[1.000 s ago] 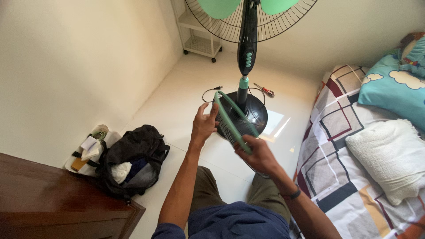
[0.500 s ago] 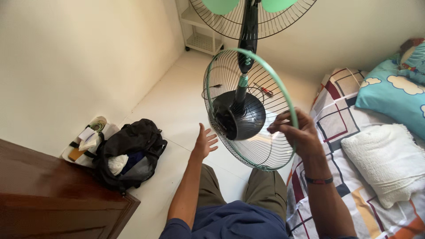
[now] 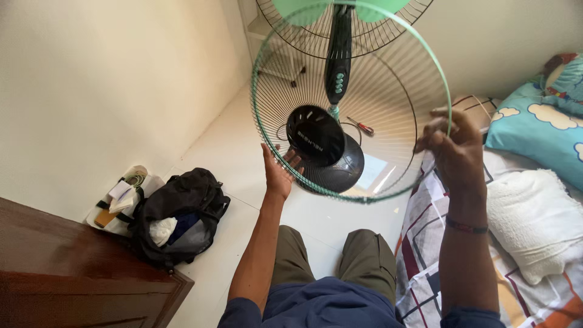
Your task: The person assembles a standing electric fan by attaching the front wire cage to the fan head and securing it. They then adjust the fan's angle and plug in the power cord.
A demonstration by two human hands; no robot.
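Note:
I hold a round wire fan guard (image 3: 401, 91) with a green rim and a black centre cap in front of me, facing flat toward the camera. My right hand (image 3: 452, 149) grips its rim at the right side. The left hand (image 3: 279, 170) presses against the wires at the lower left, fingers spread. Behind the guard stands a pedestal fan (image 3: 337, 67) with green blades, a black pole and a round black base on the white floor.
A red-handled screwdriver (image 3: 363, 126) lies on the floor by the fan base. A black backpack (image 3: 176, 215) and a small pile of items sit left by the wall. Dark wooden furniture (image 3: 67, 267) is at lower left. A bed with pillows (image 3: 534, 212) is to the right.
The guard was edge-on between my hands a second ago; it has turned flat toward me and risen closer to the fan head, and now fills more of the view.

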